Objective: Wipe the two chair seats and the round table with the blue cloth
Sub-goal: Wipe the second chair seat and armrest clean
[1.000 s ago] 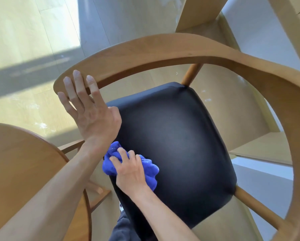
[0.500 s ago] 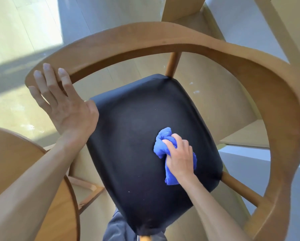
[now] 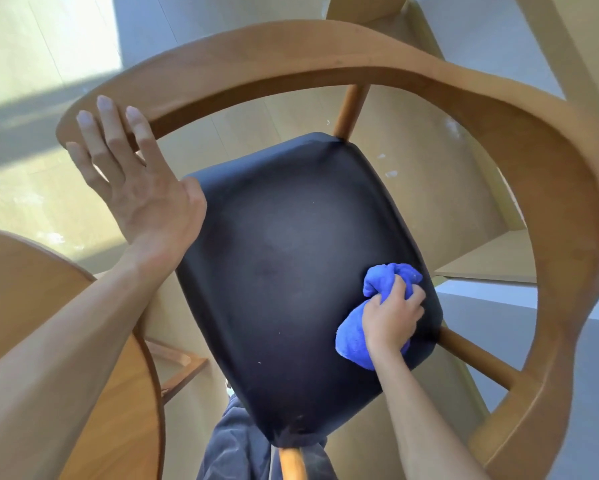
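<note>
From the head camera I look straight down on a chair with a black padded seat (image 3: 301,271) ringed by a curved wooden backrest (image 3: 326,60). My right hand (image 3: 391,317) sits at the seat's right edge, near the front right corner, with its fingers curled around a bunched blue cloth (image 3: 353,337). The cloth is pressed against the seat; one lump of it sticks out above my knuckles and a larger fold spreads below my palm toward the wrist. My left hand (image 3: 135,181) rests on the left end of the backrest, fingers straight and slightly spread, the fingertips lying on the wood while the heel of the hand hangs over the seat's left edge. It grips nothing.

At the lower left, part of the round table (image 3: 24,306) shows under my left forearm, its rim just beside the seat. Pale wooden floor (image 3: 31,46) lies below the chair, with a bright patch of sunlight at the upper left. Dark trousers (image 3: 235,445) show at the bottom, in front of the seat.
</note>
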Demonstrator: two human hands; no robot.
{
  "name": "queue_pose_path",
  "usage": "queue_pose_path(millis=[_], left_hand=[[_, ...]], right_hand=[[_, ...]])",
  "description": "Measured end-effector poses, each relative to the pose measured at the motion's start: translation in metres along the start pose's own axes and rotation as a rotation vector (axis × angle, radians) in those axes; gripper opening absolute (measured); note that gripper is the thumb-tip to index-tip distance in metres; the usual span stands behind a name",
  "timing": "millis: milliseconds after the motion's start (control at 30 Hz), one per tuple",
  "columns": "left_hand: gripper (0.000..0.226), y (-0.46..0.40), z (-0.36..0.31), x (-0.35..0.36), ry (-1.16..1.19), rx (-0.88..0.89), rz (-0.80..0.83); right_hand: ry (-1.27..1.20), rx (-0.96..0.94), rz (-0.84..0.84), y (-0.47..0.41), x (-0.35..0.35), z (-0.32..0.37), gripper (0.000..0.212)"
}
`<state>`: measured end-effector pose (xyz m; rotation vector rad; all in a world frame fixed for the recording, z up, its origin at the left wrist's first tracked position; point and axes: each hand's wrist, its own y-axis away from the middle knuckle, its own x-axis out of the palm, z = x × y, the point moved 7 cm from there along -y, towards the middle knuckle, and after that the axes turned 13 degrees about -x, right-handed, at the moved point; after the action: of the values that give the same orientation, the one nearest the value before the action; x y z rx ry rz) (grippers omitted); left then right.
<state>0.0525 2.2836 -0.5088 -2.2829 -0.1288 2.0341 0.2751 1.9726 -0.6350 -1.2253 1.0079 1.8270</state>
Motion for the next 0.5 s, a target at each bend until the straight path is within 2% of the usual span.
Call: queue_pose_path(millis=[100, 200, 300, 400, 500], left_hand=[[0.081, 0.000, 0.000, 0.001, -0.002, -0.011, -0.004], [0.082, 0.000, 0.001, 0.002, -0.009, -0.007, 0.001], [0.082, -0.001, 0.001, 0.001, -0.015, 0.001, 0.015], [0.083, -0.001, 0.002, 0.002, -0.011, 0.009, 0.045], [0.082, -0.001, 0.002, -0.001, 0.000, -0.007, 0.045]], right_hand=[[-0.024, -0.091, 0.003, 0.028, 0.016, 0.030, 0.042], [-0.067, -0.261, 0.017, 0.073, 0.035, 0.072, 0.045], [-0.017, -0.450, 0.133, 0.134, 0.058, 0.106, 0.052], [0.022, -0.565, 0.237, 0.164, 0.068, 0.112, 0.059], [0.074, -0.690, 0.284, 0.184, 0.065, 0.100, 0.057]])
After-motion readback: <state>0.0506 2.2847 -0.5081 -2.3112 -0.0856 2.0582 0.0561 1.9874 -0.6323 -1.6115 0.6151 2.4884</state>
